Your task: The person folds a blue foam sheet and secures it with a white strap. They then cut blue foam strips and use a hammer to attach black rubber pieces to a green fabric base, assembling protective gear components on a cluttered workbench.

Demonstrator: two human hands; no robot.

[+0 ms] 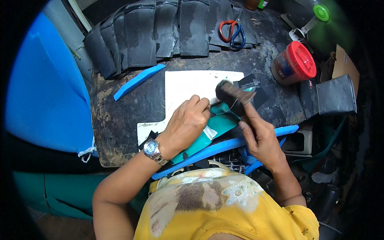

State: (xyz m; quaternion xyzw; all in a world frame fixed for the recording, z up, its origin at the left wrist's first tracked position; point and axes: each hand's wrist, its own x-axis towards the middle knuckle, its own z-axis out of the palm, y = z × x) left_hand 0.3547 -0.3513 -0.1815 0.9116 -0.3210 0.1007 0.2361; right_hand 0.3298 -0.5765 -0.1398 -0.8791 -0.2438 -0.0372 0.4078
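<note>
My left hand (187, 124) presses its fingers (200, 105) on the teal piece (218, 122) lying on the desk (120, 120); my right hand (260, 138) grips a dark hammer (234, 96) just above it.

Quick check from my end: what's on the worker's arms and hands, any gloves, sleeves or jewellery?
No gloves: both the left hand and the right hand are bare, and both forearms are uncovered. A silver metal-link wristwatch with a round, pale face sits on the left wrist. The right wrist carries nothing. The yellow patterned top has short sleeves. No rings are discernible.
</note>
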